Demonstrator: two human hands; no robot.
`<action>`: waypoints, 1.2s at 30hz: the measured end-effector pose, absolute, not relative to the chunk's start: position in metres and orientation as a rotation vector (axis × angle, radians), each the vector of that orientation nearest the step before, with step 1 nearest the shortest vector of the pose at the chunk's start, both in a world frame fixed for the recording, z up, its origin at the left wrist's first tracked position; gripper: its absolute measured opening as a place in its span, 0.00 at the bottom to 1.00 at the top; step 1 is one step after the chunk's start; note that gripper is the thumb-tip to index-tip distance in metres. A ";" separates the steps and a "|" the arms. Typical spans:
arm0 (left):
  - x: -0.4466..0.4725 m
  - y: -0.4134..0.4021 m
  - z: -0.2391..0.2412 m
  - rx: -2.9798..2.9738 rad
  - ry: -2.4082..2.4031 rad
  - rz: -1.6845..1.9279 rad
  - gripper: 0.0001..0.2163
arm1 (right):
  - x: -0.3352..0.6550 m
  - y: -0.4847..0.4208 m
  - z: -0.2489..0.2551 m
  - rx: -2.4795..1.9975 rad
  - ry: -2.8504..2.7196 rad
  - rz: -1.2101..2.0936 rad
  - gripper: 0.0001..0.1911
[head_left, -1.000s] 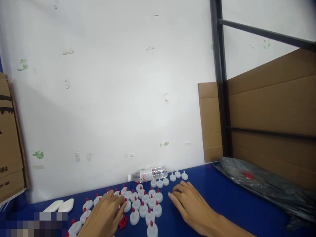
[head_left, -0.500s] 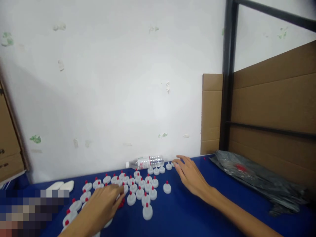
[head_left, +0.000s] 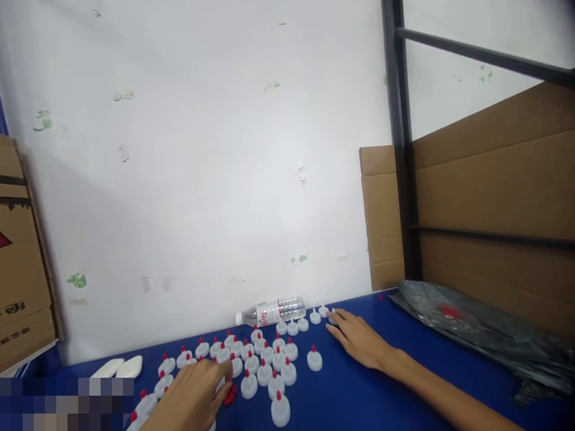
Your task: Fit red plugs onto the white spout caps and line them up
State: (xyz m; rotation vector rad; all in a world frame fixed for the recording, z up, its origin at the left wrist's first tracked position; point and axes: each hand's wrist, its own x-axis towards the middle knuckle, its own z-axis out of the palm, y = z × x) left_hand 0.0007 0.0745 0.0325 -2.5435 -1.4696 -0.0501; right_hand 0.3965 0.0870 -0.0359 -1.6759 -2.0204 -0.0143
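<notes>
My left hand curls low among white round squeeze-bottle tops with red tips, thumb and index finger bent toward each other beside a small pile of red caps. Whatever is between its fingertips is hidden. Toward the wall, my right hand is stretched out with thumb and index finger apart, at a white top without a red tip. More bare white tops, such as one nearby, stand in a row to its left. A single red-tipped top stands apart in front of the right hand.
A clear labelled bottle lies against the wall behind the tops. Two white oval pieces are at the left. A grey plastic bag lies right, beside a black metal frame and cardboard. A carton stands far left.
The whole view has shifted, with the table lower in the picture. More bare white tops show by my right fingertips. My left hand stays by the red caps, which are more exposed.
</notes>
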 end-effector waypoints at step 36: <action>0.016 0.055 0.033 -2.704 -1.348 -0.596 0.08 | 0.341 0.036 0.000 -1.088 -2.332 -0.053 0.32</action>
